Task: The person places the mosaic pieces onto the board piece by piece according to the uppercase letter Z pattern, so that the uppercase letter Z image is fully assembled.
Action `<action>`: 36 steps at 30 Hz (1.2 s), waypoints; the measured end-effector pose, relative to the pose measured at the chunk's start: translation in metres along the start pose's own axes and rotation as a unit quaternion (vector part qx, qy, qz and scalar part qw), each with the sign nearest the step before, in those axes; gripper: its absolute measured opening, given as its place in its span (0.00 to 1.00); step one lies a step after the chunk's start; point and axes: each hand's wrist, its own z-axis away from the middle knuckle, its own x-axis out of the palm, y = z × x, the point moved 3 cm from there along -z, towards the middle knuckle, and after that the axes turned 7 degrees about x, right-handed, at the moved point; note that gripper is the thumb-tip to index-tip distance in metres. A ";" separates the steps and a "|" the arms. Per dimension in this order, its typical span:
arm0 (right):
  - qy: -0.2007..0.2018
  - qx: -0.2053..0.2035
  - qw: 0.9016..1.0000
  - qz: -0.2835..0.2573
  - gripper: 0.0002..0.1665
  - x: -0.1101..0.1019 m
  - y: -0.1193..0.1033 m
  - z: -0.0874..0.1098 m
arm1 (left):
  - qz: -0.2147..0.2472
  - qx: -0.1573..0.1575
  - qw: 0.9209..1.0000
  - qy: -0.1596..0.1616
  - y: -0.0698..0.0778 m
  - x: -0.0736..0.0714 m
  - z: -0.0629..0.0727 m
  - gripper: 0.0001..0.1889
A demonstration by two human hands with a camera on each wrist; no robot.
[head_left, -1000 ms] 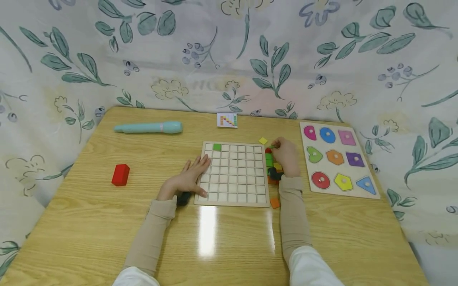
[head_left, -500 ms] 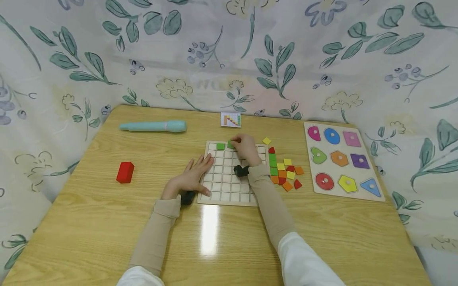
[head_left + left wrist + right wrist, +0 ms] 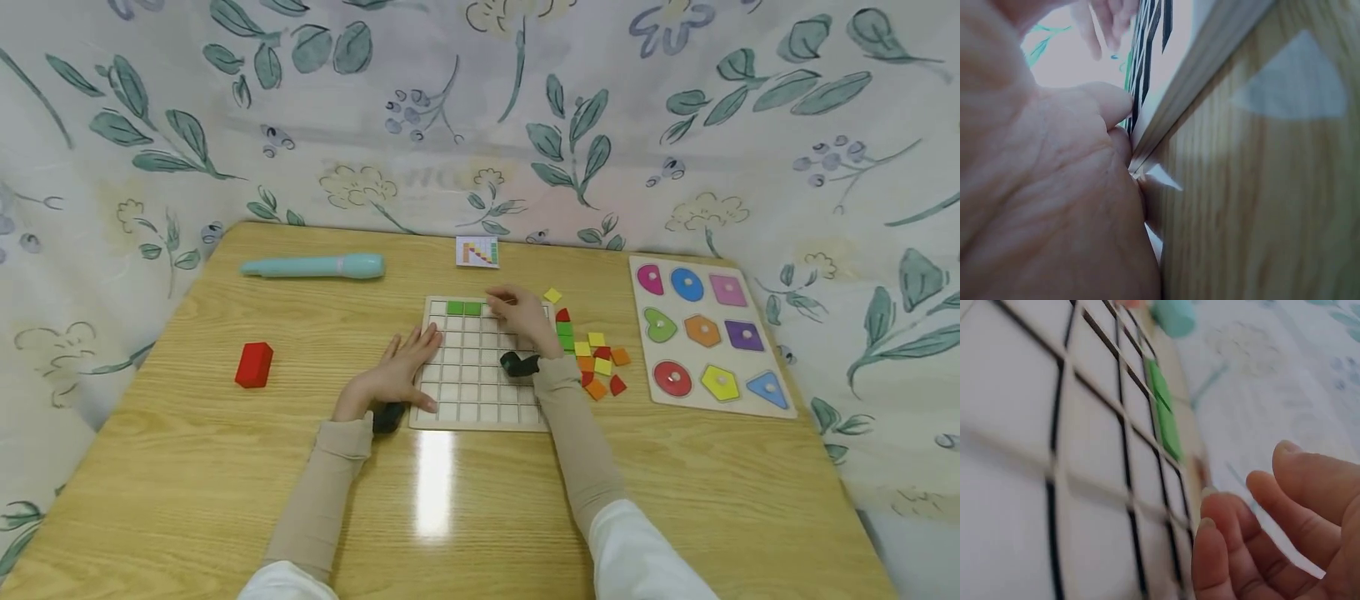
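A wooden grid board [image 3: 480, 367] lies on the table, with two green square tiles [image 3: 463, 308] side by side in its far row. My left hand [image 3: 393, 371] rests on the board's left edge, fingers spread; the left wrist view shows the palm [image 3: 1054, 187] against the board's side. Over the far right part of the grid hovers my right hand [image 3: 522, 317], its fingers loosely bent. In the right wrist view the thumb and fingers [image 3: 1210, 556] are apart with nothing between them, and the green tiles [image 3: 1163, 412] lie beyond them in their cells.
Right of the board lie several loose green, yellow, orange and red tiles [image 3: 602, 365]. Farther right is a shape puzzle board [image 3: 701, 367]. A small pattern card [image 3: 477, 252] stands behind the grid. A teal pen-like stick [image 3: 311, 267] and a red block [image 3: 254, 365] lie at left.
My right hand carried a green tile from the pile to the board and let it go beside the first one. It has since drawn slightly right. My left hand has stayed put.
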 end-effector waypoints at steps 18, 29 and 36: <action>0.040 0.125 0.972 0.193 0.23 -0.092 0.043 0.051 | -0.003 -0.003 1.000 0.001 0.000 0.000 -0.002 0.63; 0.120 0.113 0.979 0.123 0.16 -0.082 0.040 0.042 | -0.001 -0.007 1.000 -0.003 -0.001 -0.001 -0.002 0.62; 0.132 0.100 0.985 0.044 0.20 -0.079 0.044 0.039 | -0.006 -0.002 1.000 -0.010 0.000 -0.002 -0.002 0.63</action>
